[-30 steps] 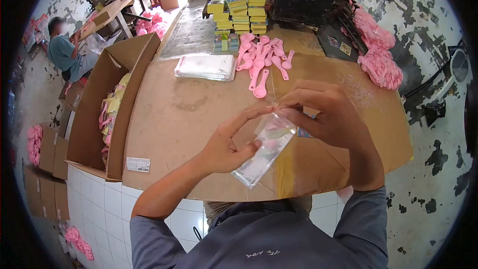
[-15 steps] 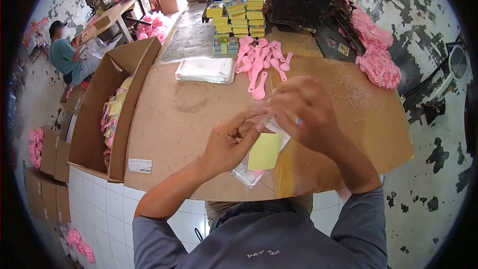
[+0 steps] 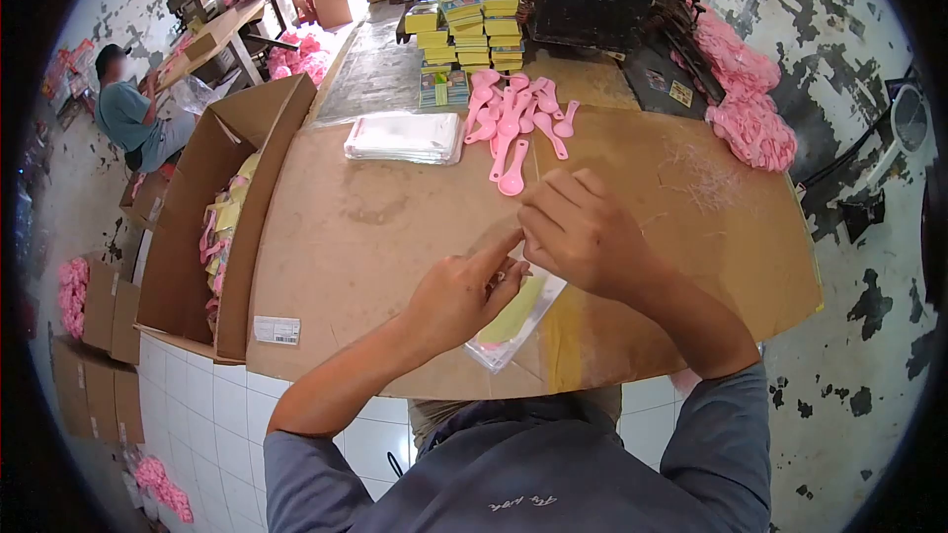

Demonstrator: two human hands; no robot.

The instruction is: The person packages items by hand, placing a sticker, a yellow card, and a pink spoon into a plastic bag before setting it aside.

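In front of me is a clear plastic bag point(image 3: 497, 353) with a yellow card point(image 3: 513, 311) inside and a bit of pink near its lower end. My left hand point(image 3: 462, 294) pinches the bag's upper part between thumb and fingers. My right hand point(image 3: 585, 237) is closed at the bag's top end, fingertips meeting those of the left; exactly what they grip there is hidden. Just beyond the hands lies a pile of pink plastic spoons point(image 3: 512, 181). Left of the spoons rests a stack of clear plastic bags point(image 3: 403, 138).
Stacks of yellow-edged cards point(image 3: 460, 35) stand at the back. An open cardboard box point(image 3: 178, 266) of packed bags is on my left. A white label point(image 3: 276, 330) lies on the cardboard tabletop point(image 3: 346, 257). Pink bundles point(image 3: 750, 128) hang at right. Another person point(image 3: 128, 114) sits far left.
The yellow card, earlier standing out in front of the bag, now lies within it. My right hand has come down and left, closing against my left fingertips.
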